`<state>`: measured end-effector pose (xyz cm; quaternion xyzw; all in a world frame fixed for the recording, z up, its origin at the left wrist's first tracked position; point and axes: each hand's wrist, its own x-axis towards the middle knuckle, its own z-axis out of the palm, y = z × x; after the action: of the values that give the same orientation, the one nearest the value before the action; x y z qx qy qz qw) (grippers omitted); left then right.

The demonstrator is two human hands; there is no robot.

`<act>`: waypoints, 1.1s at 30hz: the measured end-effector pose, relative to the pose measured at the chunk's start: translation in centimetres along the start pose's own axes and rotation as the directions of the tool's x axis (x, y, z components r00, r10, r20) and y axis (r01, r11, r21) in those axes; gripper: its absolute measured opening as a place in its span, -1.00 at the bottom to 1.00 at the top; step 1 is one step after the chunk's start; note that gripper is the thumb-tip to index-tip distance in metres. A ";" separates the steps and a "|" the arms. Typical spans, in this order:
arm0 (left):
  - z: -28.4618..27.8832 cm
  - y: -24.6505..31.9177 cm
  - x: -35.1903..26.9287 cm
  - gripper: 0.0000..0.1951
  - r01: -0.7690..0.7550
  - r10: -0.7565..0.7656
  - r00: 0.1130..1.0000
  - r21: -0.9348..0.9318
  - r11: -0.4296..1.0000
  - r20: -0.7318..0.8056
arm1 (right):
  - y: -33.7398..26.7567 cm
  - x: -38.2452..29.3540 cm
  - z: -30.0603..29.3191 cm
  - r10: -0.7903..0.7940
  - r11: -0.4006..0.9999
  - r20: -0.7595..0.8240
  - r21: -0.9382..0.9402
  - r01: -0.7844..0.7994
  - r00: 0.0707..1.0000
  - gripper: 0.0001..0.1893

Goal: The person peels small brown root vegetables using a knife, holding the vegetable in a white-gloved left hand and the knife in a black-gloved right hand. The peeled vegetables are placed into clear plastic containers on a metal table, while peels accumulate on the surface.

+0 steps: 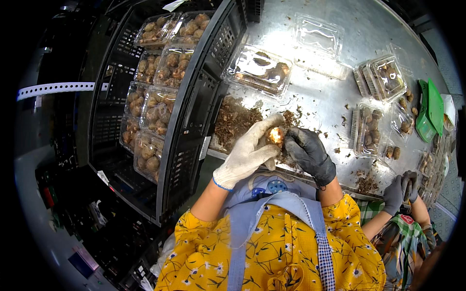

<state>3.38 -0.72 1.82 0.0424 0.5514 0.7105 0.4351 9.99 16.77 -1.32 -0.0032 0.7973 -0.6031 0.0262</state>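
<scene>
My left hand (251, 147), in a white knitted glove, holds a small brown root vegetable (275, 136), likely a taro corm, between thumb and fingers. A pale, bright patch shows on its upper side. My right hand (305, 151), in a black glove, is bunched against the corm's right side; whether a tool is inside its fingers cannot be told. Brown peelings (235, 122) lie on the metal table around my hands. Beyond them rests a closed clear plastic clamshell box (259, 71) with brown corms in it. An open, empty clear clamshell (318, 38) lies farther back.
At left stands a black plastic crate (185, 109) holding several filled clamshells (151, 112). Stacked clamshells (382, 78), another filled box (367, 129), loose corms and a green scale-like object (429, 109) are at right. A co-worker's gray-gloved hands (400, 189) work at lower right.
</scene>
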 end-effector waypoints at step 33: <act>-1.5 0.6 -0.6 -0.50 0.218 -0.249 0.954 0.182 0.959 0.169 | 1.4 -0.8 -0.1 0.131 0.945 0.183 0.275 -0.178 0.974 -0.67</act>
<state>2.61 -2.21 2.02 0.0797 0.5642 0.5997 0.5619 10.86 17.28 -2.63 0.0144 0.6933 -0.7071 0.1384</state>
